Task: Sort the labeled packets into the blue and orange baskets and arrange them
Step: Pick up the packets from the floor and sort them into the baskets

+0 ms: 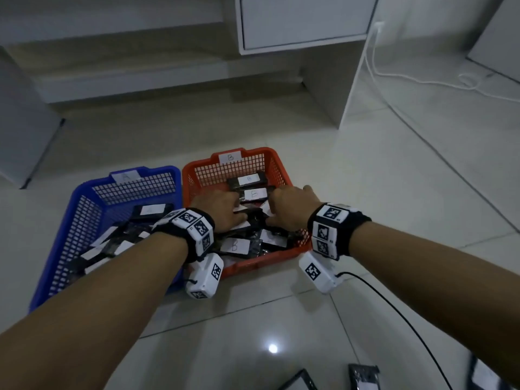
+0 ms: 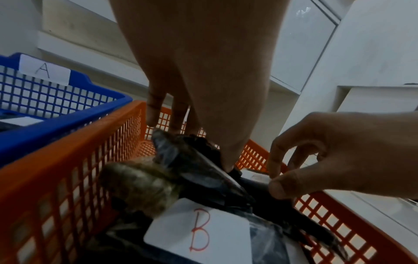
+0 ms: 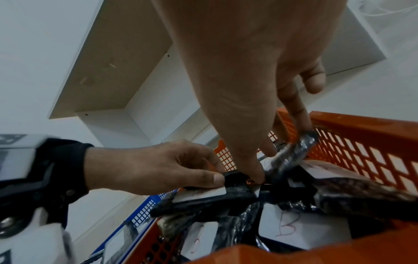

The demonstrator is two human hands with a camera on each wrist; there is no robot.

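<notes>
Both hands work inside the orange basket (image 1: 284, 167): the left hand (image 1: 222, 211) pinches a dark packet (image 3: 203, 198) between thumb and fingers near the basket's middle; the right hand (image 1: 291, 208) curls its fingers round another packet (image 3: 291, 155) toward the right wall. To do this step well, I judge each B-labelled packet should be laid flat, label up, in rows from the far wall; the blue basket (image 1: 84, 192), marked A, touches the orange one's left side on a pale tiled floor (image 1: 281, 319), white cabinets beyond.
</notes>
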